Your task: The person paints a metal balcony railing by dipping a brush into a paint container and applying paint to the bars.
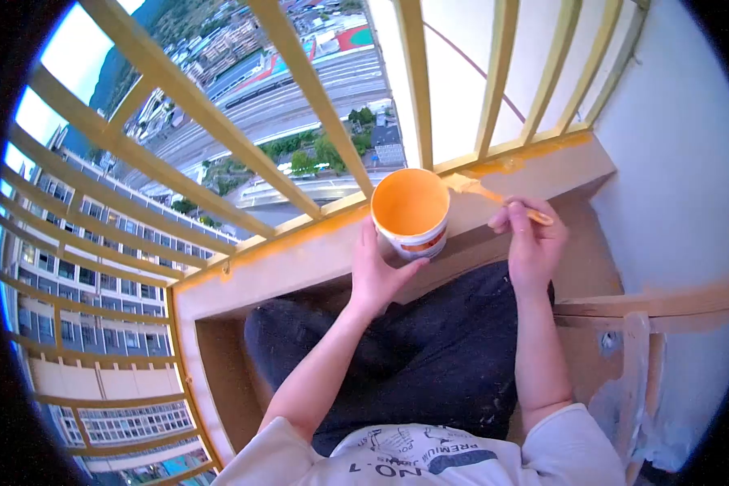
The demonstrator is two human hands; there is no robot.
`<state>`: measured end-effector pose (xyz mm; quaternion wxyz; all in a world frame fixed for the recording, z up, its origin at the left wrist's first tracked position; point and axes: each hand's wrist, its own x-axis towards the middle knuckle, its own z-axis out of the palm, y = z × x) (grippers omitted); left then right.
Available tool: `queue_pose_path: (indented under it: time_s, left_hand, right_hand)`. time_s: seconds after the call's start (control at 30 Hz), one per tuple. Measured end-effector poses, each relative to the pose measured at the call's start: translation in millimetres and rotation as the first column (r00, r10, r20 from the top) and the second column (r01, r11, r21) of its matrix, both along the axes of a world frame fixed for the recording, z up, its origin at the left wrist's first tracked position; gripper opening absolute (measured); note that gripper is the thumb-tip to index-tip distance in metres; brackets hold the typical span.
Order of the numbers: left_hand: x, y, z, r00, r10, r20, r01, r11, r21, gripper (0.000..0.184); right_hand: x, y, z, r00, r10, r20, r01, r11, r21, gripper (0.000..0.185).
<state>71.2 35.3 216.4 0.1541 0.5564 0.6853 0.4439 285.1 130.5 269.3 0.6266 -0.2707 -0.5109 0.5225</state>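
Observation:
A white paint bucket (pixel 421 245), orange inside, is at the ledge in front of me, tilted so that its open mouth faces me. My left hand (pixel 378 271) is closed round its lower side, thumb on the near side and fingers partly hidden behind it. Whether the ledge bears its weight, I cannot tell. In my right hand (pixel 535 243) is a paintbrush (pixel 491 193) with an orange handle, pinched between thumb and fingers. Its paint-coated bristles point left, close beside the bucket's rim.
Yellow-painted railing bars (pixel 316 89) rise from the pale ledge (pixel 543 172), which carries orange paint along its outer edge. A white wall (pixel 680 162) stands at the right. Below it a wooden plank (pixel 664 305) juts out near my right arm. Far below lie buildings and roads.

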Motion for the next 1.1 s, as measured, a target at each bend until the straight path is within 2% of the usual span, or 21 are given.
queue_pose_path:
  time_s: [0.07, 0.1, 0.13, 0.2, 0.23, 0.27, 0.3, 0.33, 0.4, 0.47, 0.53, 0.57, 0.63, 0.7, 0.83, 0.97, 1.03, 1.07, 1.1]
  left_hand:
    - [7.3, -26.4, 9.5, 0.988, 0.066, -0.136, -0.088, 0.984, -0.157, 0.092]
    - [6.3, -40.7, 6.0, 0.977, 0.065, -0.202, -0.092, 0.987, -0.128, 0.073]
    - [1.9, -50.9, 6.2, 0.980, 0.065, -0.189, -0.091, 0.987, -0.132, 0.073]
    - [-9.7, -70.0, 6.3, 0.958, -0.207, -0.199, 0.110, 0.905, -0.412, 0.043]
    - [-15.4, -76.9, -0.9, 0.923, -0.291, -0.251, 0.158, 0.883, -0.443, 0.033]
    - [-21.2, -82.1, -11.9, 0.878, -0.373, -0.299, 0.203, 0.857, -0.473, 0.025]
    - [-24.7, -87.0, -27.0, 0.879, -0.384, -0.283, 0.198, 0.834, -0.516, 0.024]
    - [-27.6, -91.8, -40.3, 0.875, -0.389, -0.287, 0.184, 0.818, -0.546, 0.024]
    - [-31.8, -97.7, -55.4, 0.775, -0.535, -0.337, 0.186, 0.703, -0.686, 0.027]
    - [-30.5, -95.5, -56.7, 0.818, -0.501, -0.284, 0.224, 0.731, -0.644, 0.028]
    - [-32.2, -91.3, -54.4, 0.854, -0.464, -0.236, 0.246, 0.759, -0.602, 0.029]
    - [-33.7, -90.1, -55.8, 0.862, -0.449, -0.236, 0.238, 0.768, -0.594, 0.030]
    - [-33.9, -90.0, -58.5, 0.872, -0.433, -0.227, 0.234, 0.778, -0.583, 0.031]
    - [-34.3, -91.6, -61.6, 0.847, -0.494, -0.197, 0.262, 0.710, -0.653, 0.034]
    - [-33.0, -94.3, -67.6, 0.845, -0.482, -0.230, 0.244, 0.732, -0.636, 0.034]
    - [-33.4, -92.8, -62.3, 0.840, -0.502, -0.203, 0.262, 0.706, -0.658, 0.035]
    - [-31.5, -95.5, -63.4, 0.845, -0.488, -0.220, 0.250, 0.724, -0.643, 0.034]
    - [-30.9, -97.1, -63.8, 0.843, -0.481, -0.239, 0.241, 0.736, -0.633, 0.034]
    - [-31.2, -97.9, -63.2, 0.846, -0.476, -0.238, 0.238, 0.739, -0.630, 0.034]
  right_hand:
    - [-4.5, 0.8, 27.6, 0.987, 0.011, 0.159, -0.045, 0.977, 0.210, 0.014]
    - [-13.6, 1.6, 45.2, 0.965, -0.043, 0.259, -0.031, 0.961, 0.275, 0.012]
    - [-21.9, 6.3, 58.9, 0.961, -0.041, 0.273, -0.036, 0.962, 0.272, 0.012]
    - [-39.7, 19.2, 78.3, 0.828, -0.143, 0.543, -0.172, 0.856, 0.487, 0.012]
    - [-50.7, 25.2, 80.9, 0.815, -0.146, 0.561, -0.183, 0.853, 0.488, 0.012]
    - [-62.3, 30.9, 81.2, 0.736, -0.159, 0.658, -0.201, 0.877, 0.436, 0.015]
    - [-70.7, 33.7, 79.4, 0.642, -0.165, 0.749, -0.208, 0.902, 0.377, 0.019]
    - [-77.3, 36.1, 78.9, 0.621, -0.173, 0.764, -0.215, 0.900, 0.379, 0.019]
    - [-89.5, 40.0, 75.6, 0.399, -0.288, 0.871, -0.251, 0.879, 0.405, 0.022]
    - [-97.3, 43.4, 61.3, 0.365, -0.339, 0.867, -0.265, 0.855, 0.445, 0.023]
    - [-104.6, 46.7, 50.9, 0.443, -0.380, 0.812, -0.281, 0.801, 0.528, 0.023]
    - [-107.8, 46.2, 49.8, 0.434, -0.383, 0.815, -0.288, 0.799, 0.528, 0.023]
    - [-111.2, 42.1, 47.7, 0.312, -0.413, 0.856, -0.314, 0.805, 0.503, 0.024]
    - [-109.4, 35.3, 51.9, 0.269, -0.399, 0.876, -0.290, 0.834, 0.469, 0.023]
    - [-104.4, 29.0, 57.4, 0.204, -0.348, 0.915, -0.265, 0.880, 0.394, 0.022]
    - [-92.1, 28.2, 52.1, 0.249, -0.336, 0.909, -0.264, 0.879, 0.397, 0.020]
    - [-84.7, 18.8, 65.6, 0.519, -0.253, 0.817, -0.016, 0.952, 0.305, 0.013]
    - [-84.7, 9.5, 70.4, 0.518, -0.252, 0.817, -0.024, 0.951, 0.308, 0.013]
    - [-85.0, -1.2, 73.8, 0.680, -0.217, 0.701, 0.016, 0.960, 0.281, 0.012]
